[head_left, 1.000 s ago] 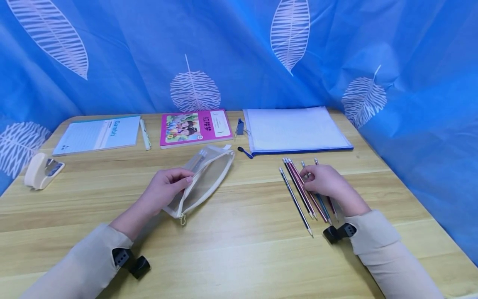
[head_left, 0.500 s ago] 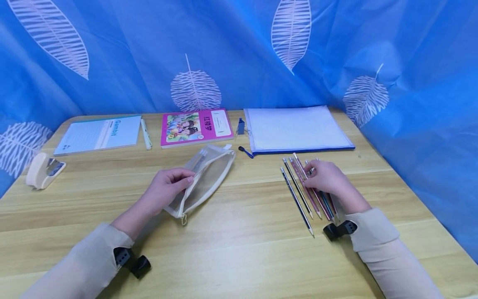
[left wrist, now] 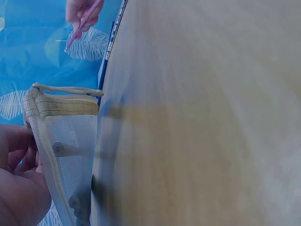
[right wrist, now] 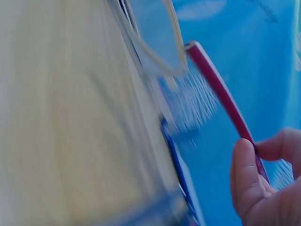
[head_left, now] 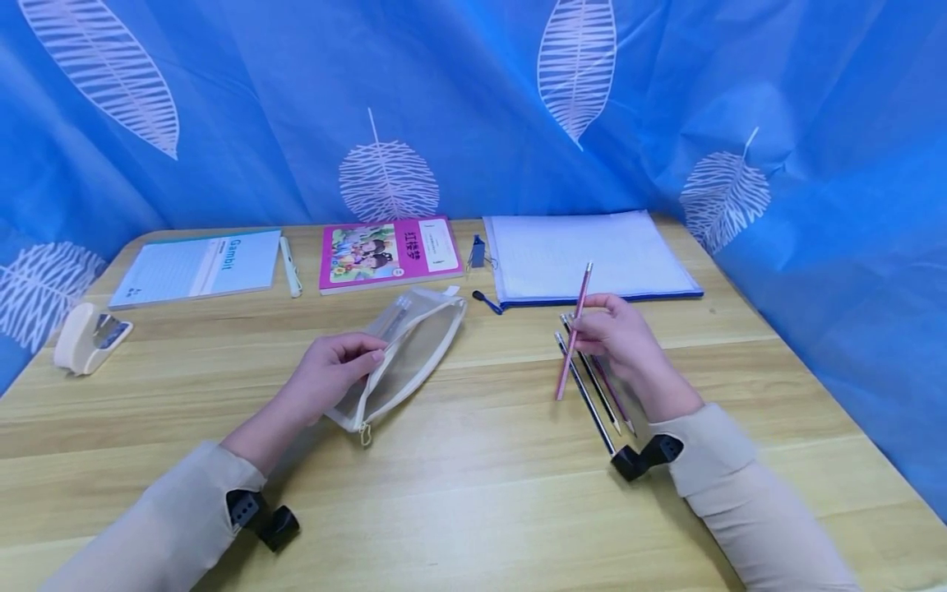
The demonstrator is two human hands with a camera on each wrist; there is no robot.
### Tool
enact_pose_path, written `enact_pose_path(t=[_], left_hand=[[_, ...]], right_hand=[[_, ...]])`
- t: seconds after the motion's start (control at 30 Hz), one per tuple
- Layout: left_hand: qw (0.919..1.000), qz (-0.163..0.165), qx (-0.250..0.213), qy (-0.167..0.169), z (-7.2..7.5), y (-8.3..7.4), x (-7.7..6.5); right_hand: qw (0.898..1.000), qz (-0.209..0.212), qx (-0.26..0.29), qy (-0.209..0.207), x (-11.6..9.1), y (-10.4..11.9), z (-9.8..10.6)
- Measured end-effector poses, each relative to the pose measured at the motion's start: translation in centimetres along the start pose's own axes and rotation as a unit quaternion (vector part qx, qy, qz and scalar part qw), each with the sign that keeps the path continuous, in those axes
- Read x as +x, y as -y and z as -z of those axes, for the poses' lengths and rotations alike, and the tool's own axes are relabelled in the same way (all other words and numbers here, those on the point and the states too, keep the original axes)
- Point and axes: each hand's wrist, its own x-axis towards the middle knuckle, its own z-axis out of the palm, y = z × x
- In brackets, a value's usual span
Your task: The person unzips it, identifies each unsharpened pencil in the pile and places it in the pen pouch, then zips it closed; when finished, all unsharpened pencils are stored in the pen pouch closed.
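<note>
My left hand (head_left: 333, 370) pinches one edge of a whitish mesh zipper pouch (head_left: 399, 362); its mouth gapes toward the right. Through the mesh in the left wrist view, dark shapes show inside the pouch (left wrist: 70, 136). In the right wrist view, thumb and fingers of my right hand (right wrist: 268, 179) pinch a red pencil (right wrist: 218, 89). The head view shows this pencil (head_left: 575, 333) slanted above the table, eraser end up. Beneath and beside the right hand lie several more pencils, among them a black striped pencil (head_left: 584, 395); the hand and forearm hide part of the group.
Along the back lie a light blue notebook (head_left: 200, 267), a pale pen (head_left: 289, 267), a pink book (head_left: 392, 253), a blue binder clip (head_left: 478, 251) and a white blue-edged zip folder (head_left: 584, 255). A cream tape dispenser or hole punch shape (head_left: 85, 339) stands far left.
My right hand has taken a red pencil out of the group and lifted it, moving left and slightly away. The left hand and pouch have stayed in place.
</note>
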Motion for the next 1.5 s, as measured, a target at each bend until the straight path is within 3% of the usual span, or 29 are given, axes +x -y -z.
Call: enact_pose_path(t=[0.13,0.4,0.6,0.77,0.93,1.23,1.4,1.5], left_hand=[[1.0000,-0.001,-0.001,0.001,0.0,0.0,0.0],[1.0000,0.001,0.005,0.005,0.0,-0.2,-0.1],[0.9999,0.009,0.008,0.009,-0.2,-0.4,-0.1],[0.9997,0.014,0.019,0.006,-0.4,-0.6,-0.1],[0.9996,0.005,0.027,0.001,-0.4,-0.5,0.0],[0.9997,0.013,0.020,-0.005,-0.2,-0.8,0.0],[0.9997,0.009,0.010,-0.019,0.0,-1.2,0.2],[0.9996,0.006,-0.007,-0.028,0.1,-1.3,0.5]], right_hand=[[0.994,-0.029,0.101,0.003,0.0,-0.6,-3.3],[0.977,-0.055,0.199,-0.046,0.4,-1.8,-11.0],[0.972,-0.040,0.226,-0.056,0.4,-3.0,-15.7],[0.975,-0.054,0.213,-0.016,-0.4,-3.7,-18.6],[0.978,-0.073,0.194,0.030,-0.5,-4.1,-19.6],[0.983,-0.066,0.148,0.081,-0.7,-4.2,-18.9],[0.984,-0.039,0.090,0.151,-2.1,-3.9,-18.1],[0.976,-0.050,0.023,0.213,-3.1,-3.9,-17.7]])
